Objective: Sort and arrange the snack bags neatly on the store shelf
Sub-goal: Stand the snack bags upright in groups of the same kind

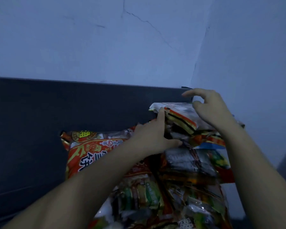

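Dim bluish corner, cracked pale wall (106,47) rising behind dark shelf (31,129). Nearest, heap of snack bags (172,187) lying along shelf's right side, overlapping untidily. Big red bag with yellow lettering (92,151) lying flat at heap's left edge, partly under left forearm. Left hand (152,134) pinching edge of white bag with red and black stripe (180,118), thumb below, fingers above. Right hand (210,108) hovering over same bag at far corner, fingers spread and curled, grip on it unclear.
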Demonstrator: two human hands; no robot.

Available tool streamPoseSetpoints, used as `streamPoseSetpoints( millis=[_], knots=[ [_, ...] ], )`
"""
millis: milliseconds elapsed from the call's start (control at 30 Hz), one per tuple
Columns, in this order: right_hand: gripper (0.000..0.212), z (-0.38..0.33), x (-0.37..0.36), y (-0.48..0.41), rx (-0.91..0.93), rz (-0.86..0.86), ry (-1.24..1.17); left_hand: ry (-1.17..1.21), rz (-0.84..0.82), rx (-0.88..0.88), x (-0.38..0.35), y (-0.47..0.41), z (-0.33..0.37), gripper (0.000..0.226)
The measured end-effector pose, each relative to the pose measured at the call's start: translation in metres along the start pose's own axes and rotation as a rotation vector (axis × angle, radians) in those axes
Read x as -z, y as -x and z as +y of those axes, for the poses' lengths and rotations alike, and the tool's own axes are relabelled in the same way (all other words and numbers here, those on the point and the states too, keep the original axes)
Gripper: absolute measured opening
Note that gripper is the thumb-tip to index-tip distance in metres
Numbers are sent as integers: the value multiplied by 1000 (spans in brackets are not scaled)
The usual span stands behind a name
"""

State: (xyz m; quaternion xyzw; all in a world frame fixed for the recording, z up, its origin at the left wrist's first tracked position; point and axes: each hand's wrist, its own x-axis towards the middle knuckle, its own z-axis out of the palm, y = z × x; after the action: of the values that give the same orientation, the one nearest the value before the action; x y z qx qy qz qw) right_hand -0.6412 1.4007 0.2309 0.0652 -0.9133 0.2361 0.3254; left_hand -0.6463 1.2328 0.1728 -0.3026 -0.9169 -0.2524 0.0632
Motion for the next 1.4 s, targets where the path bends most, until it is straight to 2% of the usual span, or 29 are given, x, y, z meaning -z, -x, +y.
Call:
streamPoseSetpoints(
  millis=[67,133,233,400,567,733,867,1100,1267,1400],
  knots=[
    [38,-35,-10,3,98,8,-40,-40,55,47,17,30,-19,102],
    [34,-80,-27,12,220,-66,-106,-105,112,117,38,74,-45,97],
    [31,-159,-64,36,420,-270,-151,-317,196,214,73,161,-91,86],
    [41,-301,-152,108,645,-581,-138,-617,129,555,122,348,-156,78],
    [47,-441,-215,209,815,-748,-212,-641,46,918,146,549,-186,65],
    [49,-524,-252,300,871,-834,-260,-560,88,1108,142,692,-186,61],
    [48,-549,-275,335,805,-885,-295,-509,139,1204,140,749,-189,62],
    [45,-575,-305,358,771,-880,-321,-415,321,1221,135,789,-218,59],
    [44,-614,-340,360,758,-880,-407,-372,324,1230,146,799,-256,88],
    [56,-657,-380,357,752,-958,-373,-358,309,1260,166,798,-300,59]
  ],
)
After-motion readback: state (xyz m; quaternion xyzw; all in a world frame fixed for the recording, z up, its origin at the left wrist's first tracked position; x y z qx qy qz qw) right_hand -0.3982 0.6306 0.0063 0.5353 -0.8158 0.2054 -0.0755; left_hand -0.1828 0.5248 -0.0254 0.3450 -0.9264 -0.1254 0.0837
